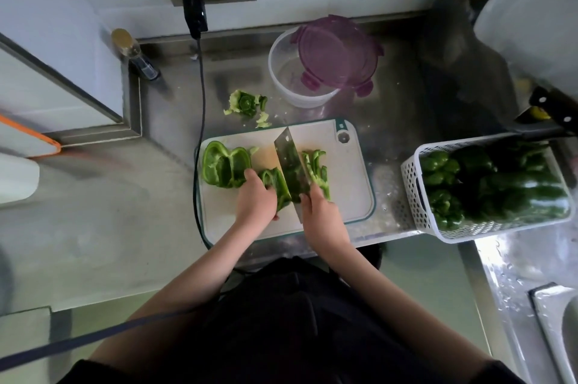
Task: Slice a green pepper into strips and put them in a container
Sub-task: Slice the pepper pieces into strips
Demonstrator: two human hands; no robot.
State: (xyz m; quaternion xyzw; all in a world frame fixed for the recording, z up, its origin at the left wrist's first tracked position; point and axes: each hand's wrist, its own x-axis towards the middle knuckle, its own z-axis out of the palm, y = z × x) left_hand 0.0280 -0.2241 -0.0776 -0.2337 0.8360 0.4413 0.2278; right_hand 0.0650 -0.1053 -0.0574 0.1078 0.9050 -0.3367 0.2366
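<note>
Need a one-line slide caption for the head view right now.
Right hand slices with a cleaver while left hand steadies a green pepper piece on the cutting board.

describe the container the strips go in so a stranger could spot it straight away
Start at the white cutting board on the steel counter and look just behind it, toward the wall. The container is the round clear tub there, the only thing with a purple clip lid lying askew across its rim.
</note>
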